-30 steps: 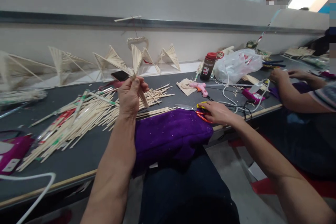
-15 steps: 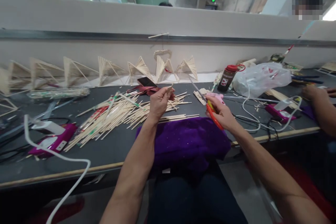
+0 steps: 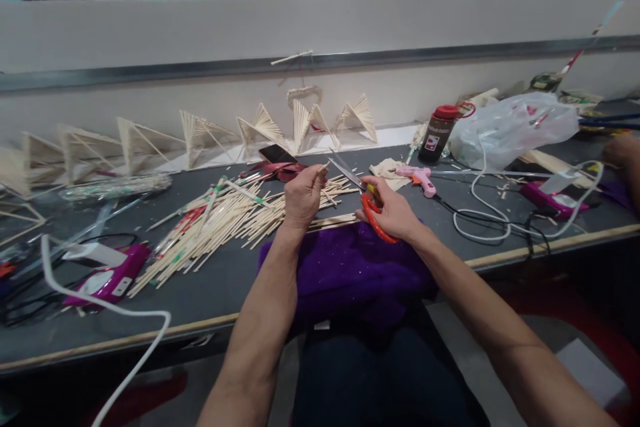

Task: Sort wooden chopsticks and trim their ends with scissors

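Note:
My left hand [image 3: 303,195] pinches a thin wooden stick [image 3: 323,166] upright above a heap of loose sticks [image 3: 225,217]. My right hand [image 3: 391,211] grips red-handled scissors [image 3: 367,203]. Their open blades [image 3: 345,170] point up and left, close to the tip of the held stick. Both hands hover over the dark table [image 3: 210,287], just behind a purple cloth [image 3: 350,270] that lies at the table's front edge.
Fan-shaped stick frames [image 3: 260,127] line the back wall. A pink glue gun [image 3: 423,180], brown bottle [image 3: 437,133], plastic bag [image 3: 510,127], white cables [image 3: 480,227] lie right. A magenta glue gun [image 3: 107,273] lies left. Another person's hand [image 3: 620,150] rests far right.
My left hand lowered from holding a fan-shaped frame to pinching one stick. My right hand picked the scissors off the table and brought them left to the stick.

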A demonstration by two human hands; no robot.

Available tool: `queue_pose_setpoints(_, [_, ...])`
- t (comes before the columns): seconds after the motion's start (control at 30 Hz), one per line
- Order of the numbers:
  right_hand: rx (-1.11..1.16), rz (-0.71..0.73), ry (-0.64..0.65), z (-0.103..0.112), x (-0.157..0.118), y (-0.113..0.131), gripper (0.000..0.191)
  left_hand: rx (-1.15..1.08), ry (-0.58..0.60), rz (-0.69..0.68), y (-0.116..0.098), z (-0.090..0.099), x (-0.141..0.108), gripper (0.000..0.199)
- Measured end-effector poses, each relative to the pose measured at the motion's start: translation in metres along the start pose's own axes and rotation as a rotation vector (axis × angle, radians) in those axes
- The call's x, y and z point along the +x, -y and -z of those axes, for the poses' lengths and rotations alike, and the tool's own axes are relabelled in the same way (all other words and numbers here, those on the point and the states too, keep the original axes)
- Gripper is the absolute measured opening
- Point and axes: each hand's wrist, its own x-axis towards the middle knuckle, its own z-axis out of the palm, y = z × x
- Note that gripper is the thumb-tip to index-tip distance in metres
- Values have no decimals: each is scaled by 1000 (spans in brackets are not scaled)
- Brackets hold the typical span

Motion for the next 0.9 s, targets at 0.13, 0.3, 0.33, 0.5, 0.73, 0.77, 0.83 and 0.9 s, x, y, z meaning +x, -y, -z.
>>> queue_pose_setpoints(0.13, [-15,14,3,-3,-2,4,60,89,29,-14,0,-3,-2,24])
queue_pose_setpoints(0.3, [-4,31,-34,-5,-4,6,61,204,42,-59,-1,-7,-4,21])
queue_pose_setpoints(0.33, [3,36,-43,-6,-4,6,61,218,39,-68,-1,-7,-4,20])
queue_pose_setpoints(0.5, [8,31,-62,-6,-5,4,61,271,20,-108,0,-11,-6,19])
queue_pose_setpoints(0.73, [27,38,-56,-7,-5,3,62,261,43,-138,-1,-13,-8,18])
queue_pose_setpoints(0.77, [29,40,-55,-7,-5,3,62,264,39,-143,-1,-13,-8,18])
queue_pose_setpoints(0.83, [32,42,-53,-7,-5,2,63,277,30,-155,-2,-14,-8,17])
queue_pose_setpoints(0.9, [39,42,-50,-7,-5,1,64,298,21,-164,-3,-15,-8,17])
